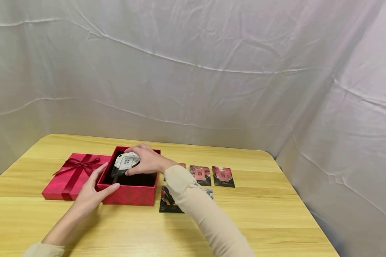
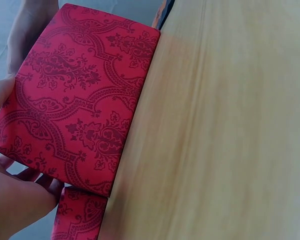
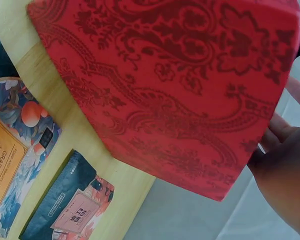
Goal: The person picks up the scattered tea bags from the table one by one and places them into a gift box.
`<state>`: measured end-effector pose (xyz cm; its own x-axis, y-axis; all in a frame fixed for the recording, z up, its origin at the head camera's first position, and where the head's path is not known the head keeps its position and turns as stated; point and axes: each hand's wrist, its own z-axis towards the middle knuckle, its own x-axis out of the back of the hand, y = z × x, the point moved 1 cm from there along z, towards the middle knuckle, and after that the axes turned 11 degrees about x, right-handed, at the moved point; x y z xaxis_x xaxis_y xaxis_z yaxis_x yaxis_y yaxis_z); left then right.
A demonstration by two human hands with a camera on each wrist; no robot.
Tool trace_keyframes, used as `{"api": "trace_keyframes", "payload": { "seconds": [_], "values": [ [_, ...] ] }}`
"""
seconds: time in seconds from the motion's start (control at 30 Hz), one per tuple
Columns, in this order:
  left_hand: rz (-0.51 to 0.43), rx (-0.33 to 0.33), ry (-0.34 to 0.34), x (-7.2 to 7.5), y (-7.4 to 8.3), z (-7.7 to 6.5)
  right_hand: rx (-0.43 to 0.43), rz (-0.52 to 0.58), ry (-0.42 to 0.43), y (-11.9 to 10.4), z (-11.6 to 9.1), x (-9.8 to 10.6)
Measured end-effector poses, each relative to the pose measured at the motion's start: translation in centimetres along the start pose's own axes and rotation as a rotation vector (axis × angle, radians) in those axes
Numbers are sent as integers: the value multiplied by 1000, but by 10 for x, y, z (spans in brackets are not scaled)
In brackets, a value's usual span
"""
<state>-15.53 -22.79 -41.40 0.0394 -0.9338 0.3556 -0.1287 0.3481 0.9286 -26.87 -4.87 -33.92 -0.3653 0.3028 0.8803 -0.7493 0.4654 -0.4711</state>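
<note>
A red gift box (image 1: 130, 195) with a dark interior sits without its lid on the table. At its near left corner my left hand (image 1: 90, 189) holds the box, thumb at the near rim and fingers along the left side. My right hand (image 1: 146, 160) pinches a white-and-black tea sachet (image 1: 126, 161) over the box opening, tilted. Patterned red walls fill much of both wrist views. In the right wrist view the right hand (image 3: 285, 170) is partly hidden behind the box wall, and the sachet's lower part is not visible.
The bow-tied red lid (image 1: 56, 184) lies left of the box. Several flat sachets lie to the right, including a pink-labelled sachet (image 1: 223, 176), its neighbour (image 1: 200, 175) and an orange-and-black sachet (image 1: 168, 203). My right forearm covers some of them. A pale cloth (image 1: 193, 71) hangs behind the table.
</note>
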Motion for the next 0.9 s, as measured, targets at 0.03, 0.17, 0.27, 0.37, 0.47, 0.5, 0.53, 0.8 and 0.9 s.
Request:
{"api": "trace_keyframes", "payload": {
  "seconds": [0.03, 0.17, 0.27, 0.37, 0.47, 0.5, 0.53, 0.8, 0.9],
  "values": [
    [2, -3, 2, 0, 0, 0, 2, -2, -4, -1, 1, -1],
    [9, -8, 6, 0, 1, 0, 10, -23, -20, -1, 3, -4],
    [7, -5, 4, 0, 2, 0, 1, -38, -28, 0, 3, -5],
    [3, -1, 3, 0, 2, -1, -6, -36, -26, 2, 3, -7],
    [4, 3, 3, 0, 1, -1, -8, -22, -22, 2, 3, -7],
    [4, 3, 4, 0, 1, -1, -8, -17, -20, 2, 3, -8],
    [4, 2, 4, 0, 1, -1, -7, -14, -20, 2, 3, -8],
    [-34, -21, 1, -1, 0, -2, 6, -55, -65, 2, 4, -13],
    [-36, -23, 3, -2, 0, -2, 17, -40, -44, 3, 3, -12]
  ]
}}
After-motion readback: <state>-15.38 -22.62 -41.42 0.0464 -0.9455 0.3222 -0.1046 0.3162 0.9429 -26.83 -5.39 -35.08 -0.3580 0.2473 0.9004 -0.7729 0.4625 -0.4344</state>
